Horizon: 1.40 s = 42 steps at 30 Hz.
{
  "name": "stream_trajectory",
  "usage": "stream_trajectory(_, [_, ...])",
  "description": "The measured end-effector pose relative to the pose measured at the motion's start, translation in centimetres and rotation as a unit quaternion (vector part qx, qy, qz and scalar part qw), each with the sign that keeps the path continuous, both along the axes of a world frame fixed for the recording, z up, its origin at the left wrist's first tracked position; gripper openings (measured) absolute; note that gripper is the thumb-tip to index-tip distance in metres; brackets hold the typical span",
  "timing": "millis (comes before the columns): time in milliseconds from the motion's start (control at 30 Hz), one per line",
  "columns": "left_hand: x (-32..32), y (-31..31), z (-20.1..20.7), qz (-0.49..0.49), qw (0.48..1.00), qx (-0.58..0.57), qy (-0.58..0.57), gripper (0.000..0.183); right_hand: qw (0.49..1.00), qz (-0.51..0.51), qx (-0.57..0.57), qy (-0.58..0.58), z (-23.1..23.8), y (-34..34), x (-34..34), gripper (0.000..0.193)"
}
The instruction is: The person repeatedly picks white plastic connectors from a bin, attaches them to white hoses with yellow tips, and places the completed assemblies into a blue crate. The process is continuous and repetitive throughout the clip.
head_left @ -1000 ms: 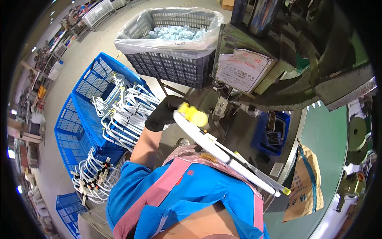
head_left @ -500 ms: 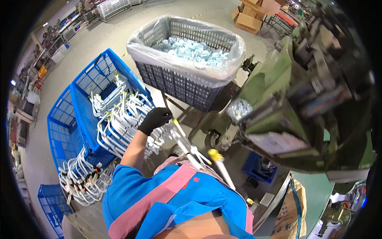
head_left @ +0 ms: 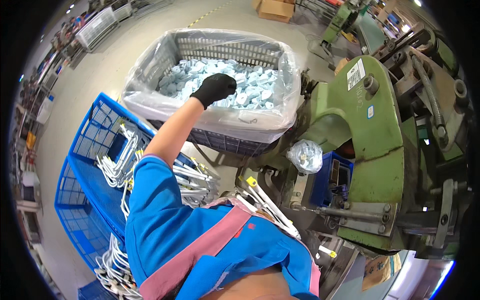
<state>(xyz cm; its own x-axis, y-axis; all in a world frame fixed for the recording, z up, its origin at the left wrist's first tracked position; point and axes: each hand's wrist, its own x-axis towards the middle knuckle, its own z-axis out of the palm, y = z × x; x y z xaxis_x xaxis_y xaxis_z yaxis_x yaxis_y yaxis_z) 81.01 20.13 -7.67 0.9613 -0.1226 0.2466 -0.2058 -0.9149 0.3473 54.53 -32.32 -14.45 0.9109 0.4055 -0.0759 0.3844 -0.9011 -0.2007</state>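
My left hand (head_left: pixel 216 90), in a black glove, is over the pale blue plastic pieces (head_left: pixel 252 92) heaped in a lined crate (head_left: pixel 250 120). Its fingers are curled closed; whether a piece is between them is hidden. Several white tubes with yellow ends (head_left: pixel 270 202) lie slanted against my front, below the machine. My right hand does not show plainly. A dark patch by the tubes may be its glove, but no fingers can be made out.
Blue crates (head_left: pixel 95 165) with bent white tubes stand at my left. A green machine (head_left: pixel 370 145) fills the right side, with a clear plastic bag (head_left: pixel 306 156) and a small blue bin (head_left: pixel 325 175) beside it. Behind is a cardboard box (head_left: pixel 276 10).
My left hand has moved from a white tube near the blue crates up and forward to the pale blue pieces. The view has shifted toward the machine.
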Motion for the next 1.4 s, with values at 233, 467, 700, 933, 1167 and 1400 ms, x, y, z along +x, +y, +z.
stream_trajectory(233, [8.5, 3.2, -8.4, -0.120, 0.978, 0.078, 0.152, 0.050, 0.994, -0.071, 0.085, -0.020, 0.4, 3.6, -2.0, 0.029])
stream_trajectory(467, [10.3, 2.8, -10.9, -0.060, 0.974, -0.056, 0.211, 0.046, 0.992, -0.105, 0.071, -0.015, -0.1, 5.2, -2.3, 0.026])
stream_trajectory(700, [10.5, 4.2, -9.5, 0.000, 0.876, -0.404, 0.262, 0.027, 0.991, -0.106, 0.085, -0.007, -0.8, 5.5, -2.1, 0.028])
stream_trajectory(933, [10.4, 4.3, -8.5, 0.056, 0.808, -0.512, 0.287, 0.021, 0.987, -0.114, 0.111, -0.007, -0.8, 5.9, -1.8, 0.025])
stream_trajectory(1167, [10.6, 2.9, -8.4, 0.071, 0.996, -0.020, 0.059, 0.015, 0.985, -0.116, 0.128, -0.027, -0.5, 6.3, -1.9, 0.025])
stream_trajectory(1400, [10.9, 2.9, -9.1, -0.041, 0.990, 0.116, 0.067, 0.018, 0.989, -0.109, 0.091, -0.026, 1.2, 7.0, -1.6, 0.024])
